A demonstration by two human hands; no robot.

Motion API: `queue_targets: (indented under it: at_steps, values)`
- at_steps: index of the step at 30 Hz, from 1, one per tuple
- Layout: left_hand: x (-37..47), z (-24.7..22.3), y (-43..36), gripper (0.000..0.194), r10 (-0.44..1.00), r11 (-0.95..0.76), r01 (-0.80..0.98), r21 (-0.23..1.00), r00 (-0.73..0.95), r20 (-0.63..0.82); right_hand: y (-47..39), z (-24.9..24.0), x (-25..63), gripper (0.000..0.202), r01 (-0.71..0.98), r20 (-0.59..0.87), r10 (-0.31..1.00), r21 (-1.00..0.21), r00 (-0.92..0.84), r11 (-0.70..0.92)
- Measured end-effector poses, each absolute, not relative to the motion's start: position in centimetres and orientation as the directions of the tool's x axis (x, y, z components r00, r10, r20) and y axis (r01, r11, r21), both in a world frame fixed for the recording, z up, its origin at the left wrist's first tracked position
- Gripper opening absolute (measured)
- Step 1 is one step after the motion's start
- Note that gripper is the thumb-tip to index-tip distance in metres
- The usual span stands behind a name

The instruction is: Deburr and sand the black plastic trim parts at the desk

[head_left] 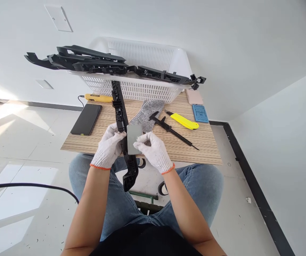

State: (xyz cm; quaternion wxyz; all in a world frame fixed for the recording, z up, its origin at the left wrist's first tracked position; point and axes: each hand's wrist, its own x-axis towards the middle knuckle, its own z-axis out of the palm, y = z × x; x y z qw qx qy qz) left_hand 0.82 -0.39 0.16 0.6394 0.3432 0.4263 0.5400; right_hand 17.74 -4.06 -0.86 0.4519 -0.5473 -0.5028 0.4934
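Bar, pinched by the left hand mid-frame, is best held still while the grey block, pinched by the right hand, is held flat.

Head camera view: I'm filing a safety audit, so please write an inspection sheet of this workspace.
Surface: striped table.
Job's things: long black part in the left hand; grey block in the right hand, overlapping the part in view, contact unclear; more black parts lie across a white basket.
Clutter: phone, yellow tool, speckled sheet, caliper partly on it, yellow cutter, blue block, pink block.
Hands: both gloved; left closed on the part, right pinching the grey block.
Cables: thin cord at the yellow tool; black cable at the left, ends not visible.
Surroundings: white wall; pale floor with scattered dark scraps.
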Motion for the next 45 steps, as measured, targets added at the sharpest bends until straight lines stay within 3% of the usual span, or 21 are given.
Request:
queue_targets:
  at_steps: [2,8,15,23,28,33,36,40,45]
  values:
    - [0.8,0.3,-0.6,0.043,0.980,0.198,-0.369,0.908,0.062,-0.188,-4.0,-1.0,17.7,0.026,0.057,-0.064,0.992,-0.996,0.110,-0.071]
    - [0.6,0.7,-0.9,0.035,0.982,0.189,-0.315,0.930,0.076,-0.174,-4.3,-0.8,18.1,0.027,0.028,-0.058,0.997,-0.998,-0.053,-0.056]
    - [0.5,1.1,-1.2,0.026,0.973,0.226,-0.289,0.930,0.032,-0.227,-4.2,-1.0,18.0,0.028,0.011,-0.029,0.999,-1.000,0.035,-0.029]
    - [0.2,1.0,-0.9,0.030,0.966,0.256,-0.353,0.900,0.053,-0.254,-4.6,-0.5,18.6,0.035,-0.006,-0.123,0.972,-0.992,-0.198,-0.127]
    - [0.8,0.8,-0.7,0.028,0.979,0.188,-0.382,0.905,-0.004,-0.206,-4.6,-0.7,18.1,0.028,0.076,-0.079,0.994,-0.994,-0.075,-0.074]
    - [1.0,0.7,-0.7,0.029,0.982,0.151,-0.373,0.915,-0.053,-0.183,-4.6,-0.7,17.7,0.025,0.199,-0.092,0.990,-0.978,-0.109,-0.069]
    - [1.1,0.6,-0.6,0.028,0.983,0.109,-0.367,0.924,-0.096,-0.154,-4.7,-0.7,17.7,0.023,0.212,-0.038,0.999,-0.977,0.004,-0.038]
    - [1.2,0.2,-0.4,0.030,0.982,0.095,-0.363,0.927,-0.119,-0.148,-4.6,-0.6,17.6,0.023,0.234,-0.076,0.995,-0.971,-0.071,-0.058]
    - [1.1,-0.5,-0.1,0.032,0.978,0.080,-0.342,0.936,-0.153,-0.139,-4.6,-0.7,17.6,0.024,0.225,-0.051,0.999,-0.973,-0.002,-0.049]
